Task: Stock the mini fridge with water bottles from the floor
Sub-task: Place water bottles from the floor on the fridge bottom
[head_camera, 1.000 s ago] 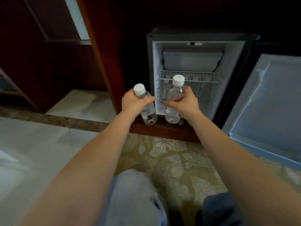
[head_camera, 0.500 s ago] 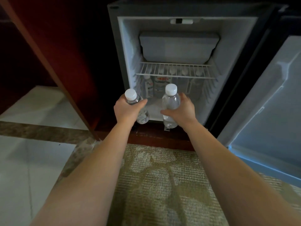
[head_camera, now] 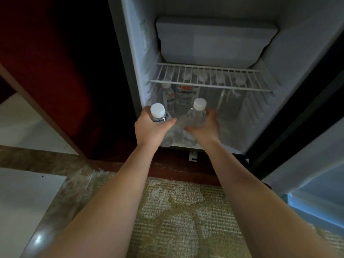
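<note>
Two hands: left hand [head_camera: 150,129], right hand [head_camera: 202,131]. Two water bottles in grip, one per hand: left-hand bottle [head_camera: 160,118], right-hand bottle [head_camera: 197,116], each with one white cap. Beyond the hands, under one wire shelf [head_camera: 210,86], five more caps [head_camera: 202,77] showing through the bars; two labelled bottles [head_camera: 184,95] plainly countable just past the left hand, the rest too blurred for a sure tally. One mini fridge [head_camera: 134,53], one door [head_camera: 316,164] right of the right hand, one rug [head_camera: 186,211] nearer than both hands.
</note>
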The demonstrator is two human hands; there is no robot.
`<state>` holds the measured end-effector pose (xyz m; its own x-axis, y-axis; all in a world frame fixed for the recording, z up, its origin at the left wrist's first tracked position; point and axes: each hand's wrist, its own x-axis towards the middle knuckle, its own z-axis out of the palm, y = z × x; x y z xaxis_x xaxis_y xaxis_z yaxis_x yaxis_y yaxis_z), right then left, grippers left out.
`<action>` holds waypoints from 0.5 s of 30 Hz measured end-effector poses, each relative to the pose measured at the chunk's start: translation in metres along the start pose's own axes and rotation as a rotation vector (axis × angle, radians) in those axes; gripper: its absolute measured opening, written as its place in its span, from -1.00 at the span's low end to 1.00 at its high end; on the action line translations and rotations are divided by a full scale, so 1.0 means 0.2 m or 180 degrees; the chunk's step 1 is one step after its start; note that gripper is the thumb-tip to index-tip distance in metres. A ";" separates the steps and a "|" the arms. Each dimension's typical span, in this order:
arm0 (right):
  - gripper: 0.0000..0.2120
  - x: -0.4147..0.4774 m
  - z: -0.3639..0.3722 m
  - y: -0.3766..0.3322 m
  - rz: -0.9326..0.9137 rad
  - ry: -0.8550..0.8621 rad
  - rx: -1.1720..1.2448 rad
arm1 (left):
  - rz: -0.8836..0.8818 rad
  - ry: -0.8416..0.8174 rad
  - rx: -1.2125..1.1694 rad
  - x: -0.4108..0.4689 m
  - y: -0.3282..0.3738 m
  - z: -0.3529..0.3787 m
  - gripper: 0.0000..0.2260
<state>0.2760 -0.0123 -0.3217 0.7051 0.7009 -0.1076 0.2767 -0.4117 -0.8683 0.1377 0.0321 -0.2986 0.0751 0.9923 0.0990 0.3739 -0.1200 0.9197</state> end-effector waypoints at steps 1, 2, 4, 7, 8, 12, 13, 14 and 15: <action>-0.32 0.02 0.01 0.01 0.0006 -0.0010 0.0033 | 0.0005 -0.0004 -0.0015 0.01 -0.01 0.01 -0.59; -0.32 0.04 0.02 0.03 0.0003 -0.0021 0.0086 | 0.0013 0.0001 -0.0034 0.02 -0.02 0.03 -0.61; -0.35 0.06 0.05 0.04 -0.0050 -0.0020 0.0169 | 0.0020 0.0007 -0.0072 0.04 -0.03 0.05 -0.62; -0.33 0.10 0.08 0.05 -0.0198 -0.0013 0.0205 | 0.0008 -0.0034 -0.0090 0.04 -0.06 0.08 -0.60; -0.33 0.12 0.09 0.05 -0.0248 -0.0026 0.0236 | 0.0005 -0.0058 -0.0078 0.04 -0.06 0.09 -0.59; -0.32 0.14 0.12 0.07 -0.0350 -0.0009 0.0497 | -0.0001 -0.0121 -0.0071 0.05 -0.08 0.11 -0.58; -0.31 0.14 0.12 0.08 -0.0369 -0.0015 0.0523 | -0.0021 -0.0098 -0.0088 0.05 -0.09 0.11 -0.59; -0.28 0.13 0.13 0.10 -0.0359 -0.0033 0.0560 | -0.0036 -0.0066 -0.0105 0.05 -0.09 0.11 -0.61; -0.25 0.12 0.14 0.12 -0.0314 -0.0032 0.0612 | -0.0047 -0.0038 -0.0111 0.05 -0.10 0.11 -0.63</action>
<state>0.2824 0.0109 -0.3589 0.6738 0.7386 -0.0215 0.2137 -0.2227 -0.9512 0.1517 0.0438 -0.3235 0.0808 0.9934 0.0808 0.3427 -0.1038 0.9337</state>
